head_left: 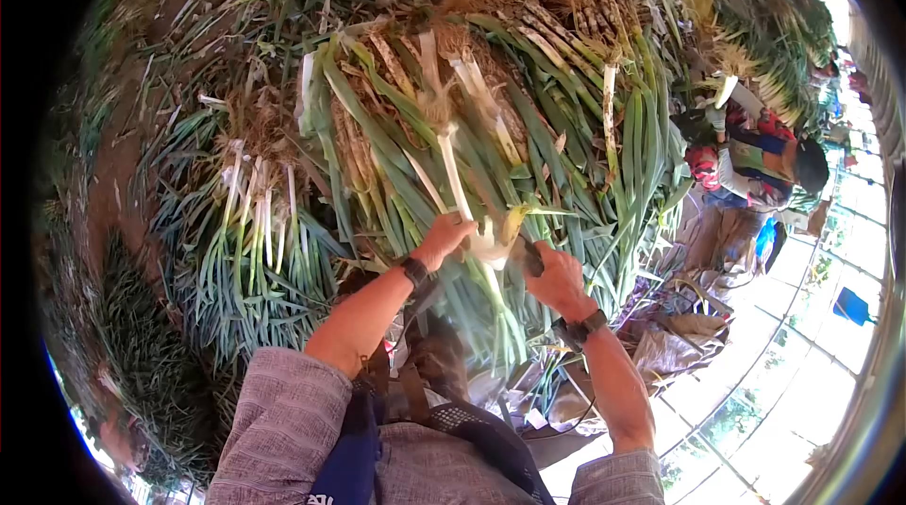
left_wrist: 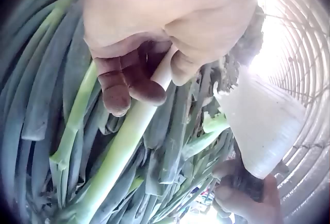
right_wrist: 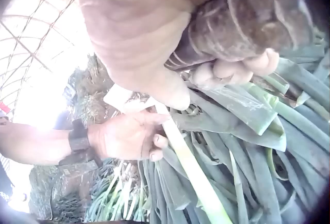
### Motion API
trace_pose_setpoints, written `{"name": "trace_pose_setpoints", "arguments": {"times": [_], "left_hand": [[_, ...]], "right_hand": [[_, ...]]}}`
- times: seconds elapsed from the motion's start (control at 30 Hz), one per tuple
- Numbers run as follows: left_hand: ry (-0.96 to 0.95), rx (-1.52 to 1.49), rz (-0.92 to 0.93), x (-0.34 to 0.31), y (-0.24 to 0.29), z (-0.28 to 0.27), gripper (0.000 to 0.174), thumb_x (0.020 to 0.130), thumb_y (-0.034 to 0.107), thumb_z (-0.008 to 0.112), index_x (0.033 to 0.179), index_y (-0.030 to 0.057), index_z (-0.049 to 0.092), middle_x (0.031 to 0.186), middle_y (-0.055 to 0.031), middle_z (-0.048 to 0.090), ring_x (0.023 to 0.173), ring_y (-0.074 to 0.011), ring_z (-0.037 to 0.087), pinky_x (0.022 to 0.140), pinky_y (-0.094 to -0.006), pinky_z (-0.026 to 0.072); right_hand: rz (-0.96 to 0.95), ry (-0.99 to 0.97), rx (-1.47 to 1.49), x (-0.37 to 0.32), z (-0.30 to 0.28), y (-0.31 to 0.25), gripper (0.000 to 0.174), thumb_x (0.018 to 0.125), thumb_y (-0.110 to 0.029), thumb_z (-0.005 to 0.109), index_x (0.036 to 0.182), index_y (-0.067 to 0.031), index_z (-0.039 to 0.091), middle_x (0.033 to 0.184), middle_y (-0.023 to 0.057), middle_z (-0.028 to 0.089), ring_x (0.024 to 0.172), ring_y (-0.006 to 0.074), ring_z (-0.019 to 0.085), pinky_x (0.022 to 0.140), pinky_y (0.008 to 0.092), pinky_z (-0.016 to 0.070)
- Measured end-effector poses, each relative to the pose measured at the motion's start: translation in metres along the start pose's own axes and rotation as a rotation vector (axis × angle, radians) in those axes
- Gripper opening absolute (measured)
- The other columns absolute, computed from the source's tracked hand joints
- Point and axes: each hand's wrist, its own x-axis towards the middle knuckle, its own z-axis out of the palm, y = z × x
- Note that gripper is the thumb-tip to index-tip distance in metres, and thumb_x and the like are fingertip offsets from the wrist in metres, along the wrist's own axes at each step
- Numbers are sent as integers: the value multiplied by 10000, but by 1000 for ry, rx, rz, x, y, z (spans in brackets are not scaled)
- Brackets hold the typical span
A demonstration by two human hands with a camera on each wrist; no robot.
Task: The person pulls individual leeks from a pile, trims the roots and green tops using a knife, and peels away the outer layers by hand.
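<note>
My left hand grips the white shank of a leek, its fingers curled under and the thumb against it. In the head view the leek's roots point away from me and its green leaves hang toward my body. The fingers of my right hand wrap round the dark, ridged handle of a knife. Its broad pale blade shows beside my left hand in the left wrist view. Blurred in the head view, the blade overlaps the leek's stalk, with a yellowish leaf scrap at it.
A wide heap of leeks lies before me, roots at the far side. To the left is a smaller bunch with white shanks. Another person sits at the right among more leeks. Brown sheeting lies near my right arm.
</note>
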Motion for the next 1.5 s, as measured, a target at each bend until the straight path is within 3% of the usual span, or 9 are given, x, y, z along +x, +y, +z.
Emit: {"name": "trace_pose_setpoints", "arguments": {"times": [0.47,0.57,0.7,0.77,0.83,1.03,1.13,1.23,1.5], "left_hand": [[266,131,-31,14,-105,12,286,896,309,685,958,33,726,809,-67,706,593,-136,670,398,-272,502],[240,104,-68,-7,-75,27,235,919,261,642,974,49,730,846,-65,711,593,-129,660,427,-265,505],[194,768,484,7,-95,24,263,960,230,539,1147,82,650,977,-115,703,832,-282,673,740,-393,525],[486,548,959,28,-131,27,287,937,297,576,1082,67,669,877,-134,691,768,-308,665,671,-419,506],[371,149,142,4,-112,29,335,901,346,615,1028,44,688,794,-154,669,724,-312,658,642,-438,478],[717,-157,267,-35,-71,45,385,891,371,620,1025,17,694,775,-172,669,700,-313,644,672,-449,465],[767,-117,405,-43,-58,33,380,899,361,613,1049,20,688,743,-160,657,669,-310,624,636,-437,450],[764,-288,442,-60,-30,24,351,934,345,584,976,7,670,717,-88,644,660,-173,619,620,-327,466],[658,-464,765,-118,73,-21,285,1005,307,559,1083,44,640,797,12,611,685,-108,541,616,-311,435]], "right_hand": [[-41,-140,-183,20,19,-1,217,843,-248,573,945,-56,577,787,225,666,748,446,632,682,557,481],[-109,-140,-111,23,19,-13,219,827,-237,572,950,-57,583,800,235,664,769,448,632,700,561,481],[-121,-226,-148,31,24,-8,242,806,-241,591,974,-69,605,845,211,676,811,432,637,709,538,489],[-142,-248,-73,32,23,-4,283,836,-268,586,1065,-110,638,828,200,681,792,433,647,697,524,507],[-103,-184,-128,30,18,-4,356,816,-281,639,1095,-60,626,864,210,687,830,429,653,712,514,511],[-350,-215,-139,-22,19,44,293,786,-239,720,981,-49,612,710,191,643,677,414,637,602,486,488],[-195,-402,-222,-49,13,59,305,731,-231,757,902,-51,580,657,136,612,632,387,628,569,457,477],[-180,-481,-219,-67,7,60,312,730,-247,751,894,-48,576,673,156,620,663,401,630,592,481,480],[-137,-631,-525,-42,-8,89,405,701,-368,745,900,-39,620,787,218,662,814,446,639,687,510,500]]}}
